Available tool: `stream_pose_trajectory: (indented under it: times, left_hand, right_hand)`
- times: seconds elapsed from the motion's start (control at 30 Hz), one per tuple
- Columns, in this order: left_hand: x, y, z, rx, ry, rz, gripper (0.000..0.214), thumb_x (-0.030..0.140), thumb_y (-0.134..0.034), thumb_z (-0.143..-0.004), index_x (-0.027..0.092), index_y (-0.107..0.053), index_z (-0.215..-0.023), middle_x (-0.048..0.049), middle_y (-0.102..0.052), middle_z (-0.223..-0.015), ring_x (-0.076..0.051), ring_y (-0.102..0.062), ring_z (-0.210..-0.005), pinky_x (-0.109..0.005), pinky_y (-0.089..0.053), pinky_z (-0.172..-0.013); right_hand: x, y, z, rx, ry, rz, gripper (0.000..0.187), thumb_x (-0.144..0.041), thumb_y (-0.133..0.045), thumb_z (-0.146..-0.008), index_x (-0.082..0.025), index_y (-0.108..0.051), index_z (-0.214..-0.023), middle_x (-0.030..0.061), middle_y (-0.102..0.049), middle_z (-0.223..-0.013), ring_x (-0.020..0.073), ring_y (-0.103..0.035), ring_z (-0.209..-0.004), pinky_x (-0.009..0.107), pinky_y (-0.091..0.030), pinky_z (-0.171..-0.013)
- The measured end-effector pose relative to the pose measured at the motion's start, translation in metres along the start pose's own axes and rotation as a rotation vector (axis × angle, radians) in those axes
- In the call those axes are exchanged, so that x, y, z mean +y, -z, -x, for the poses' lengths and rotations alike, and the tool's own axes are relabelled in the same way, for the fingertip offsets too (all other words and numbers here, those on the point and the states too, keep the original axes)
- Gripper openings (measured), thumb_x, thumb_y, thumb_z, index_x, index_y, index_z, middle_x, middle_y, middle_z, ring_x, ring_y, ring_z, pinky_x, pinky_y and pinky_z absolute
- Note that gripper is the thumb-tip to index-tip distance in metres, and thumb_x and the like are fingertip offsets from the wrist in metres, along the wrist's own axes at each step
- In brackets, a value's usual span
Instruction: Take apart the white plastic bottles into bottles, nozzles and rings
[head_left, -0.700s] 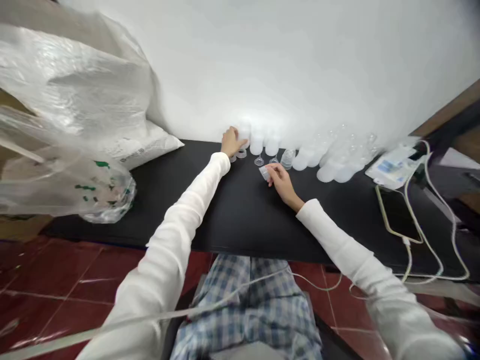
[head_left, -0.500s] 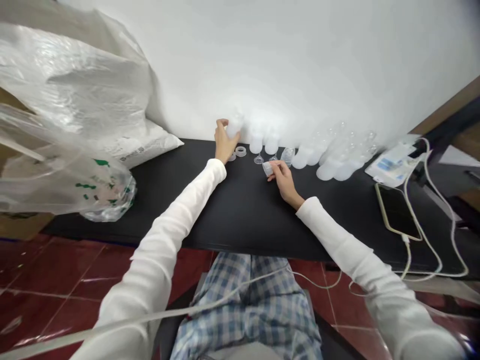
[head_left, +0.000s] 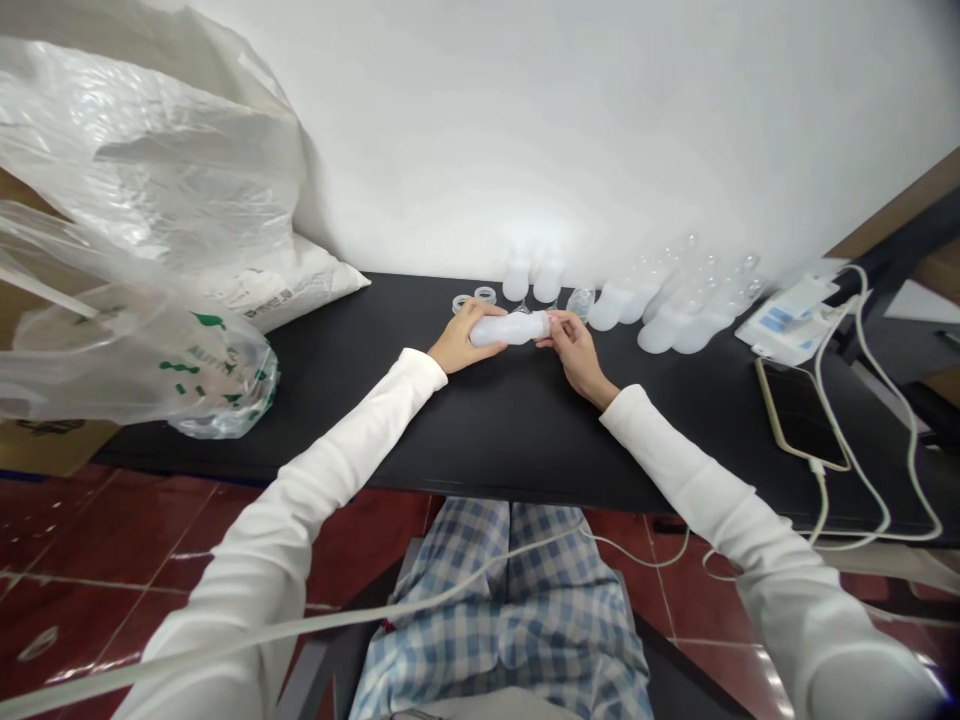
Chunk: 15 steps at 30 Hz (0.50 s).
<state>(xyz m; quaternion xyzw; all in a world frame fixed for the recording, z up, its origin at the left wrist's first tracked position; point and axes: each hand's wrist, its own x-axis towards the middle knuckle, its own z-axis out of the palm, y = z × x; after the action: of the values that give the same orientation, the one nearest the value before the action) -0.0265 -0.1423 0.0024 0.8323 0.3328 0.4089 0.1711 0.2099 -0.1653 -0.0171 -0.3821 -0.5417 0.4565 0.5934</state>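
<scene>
In my left hand (head_left: pixel 459 342) is a frosted white baby bottle (head_left: pixel 508 329), wrapped by the fingers and tipped on its side with its neck toward the right. My right hand (head_left: pixel 577 358) pinches a small translucent collar (head_left: pixel 545 322) at the neck end; the fingertips partly cover it. Just behind the bottle lie two translucent rings (head_left: pixel 485 295) and a clear nipple (head_left: pixel 523 306), partly hidden. Two frosted bottles without nipples (head_left: pixel 517 276) stand by the wall, and a clear cap (head_left: pixel 580 304) lies right of them.
Several bottles with clear nipples (head_left: pixel 675 318) stand at right along the wall. Farther right are a white and blue packet (head_left: pixel 787 322) and a phone (head_left: pixel 802 412) with its cable. Large plastic bags (head_left: pixel 210 190) crowd the left side of the black table (head_left: pixel 517 440).
My left hand has brought the bottle from the wall toward me and tipped it from upright onto its side. My right hand has moved slightly right, its translucent piece now at the bottle's neck.
</scene>
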Motion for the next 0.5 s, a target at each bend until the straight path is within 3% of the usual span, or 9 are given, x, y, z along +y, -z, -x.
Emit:
stream_pose_trajectory:
  times: [0.1,0.2,0.3,0.5]
  left_hand:
    - [0.004,0.002,-0.001,-0.013,0.08,0.126,0.041,0.046,-0.074,-0.08,0.017,-0.067,-0.107,-0.0089,-0.069,-0.111,-0.024,-0.065,-0.107,-0.038,-0.051,-0.099]
    - [0.003,0.004,-0.003,-0.058,0.282,0.332,0.042,0.052,-0.071,-0.08,0.015,-0.065,-0.099,-0.0059,-0.071,-0.094,-0.018,-0.069,-0.078,-0.028,-0.054,-0.068]
    - [-0.001,0.005,-0.006,-0.103,0.478,0.531,0.043,0.055,-0.069,-0.08,0.015,-0.062,-0.094,-0.0015,-0.065,-0.073,-0.013,-0.062,-0.051,-0.022,-0.04,-0.042]
    - [-0.002,0.005,-0.01,-0.07,0.514,0.627,0.04,0.053,-0.07,-0.079,0.016,-0.056,-0.085,-0.0011,-0.062,-0.067,-0.012,-0.06,-0.044,-0.02,-0.034,-0.034]
  right_hand:
    - [-0.004,0.001,0.001,-0.063,0.027,0.04,0.048,-0.067,-0.074,-0.079,-0.027,-0.062,-0.103,0.0019,-0.067,-0.106,0.0148,-0.068,-0.087,0.031,-0.063,-0.077]
    - [-0.008,0.005,0.003,-0.146,0.027,0.077,0.044,-0.061,-0.076,-0.08,-0.027,-0.064,-0.105,0.002,-0.066,-0.112,0.0152,-0.067,-0.09,0.033,-0.062,-0.085]
    - [-0.013,0.009,0.004,-0.223,0.02,0.081,0.044,-0.053,-0.083,-0.076,-0.028,-0.064,-0.107,0.002,-0.064,-0.12,0.016,-0.066,-0.099,0.035,-0.059,-0.096]
    - [-0.017,0.01,0.006,-0.29,0.002,0.091,0.05,-0.05,-0.087,-0.072,-0.029,-0.064,-0.11,0.003,-0.062,-0.13,0.0194,-0.065,-0.114,0.037,-0.055,-0.104]
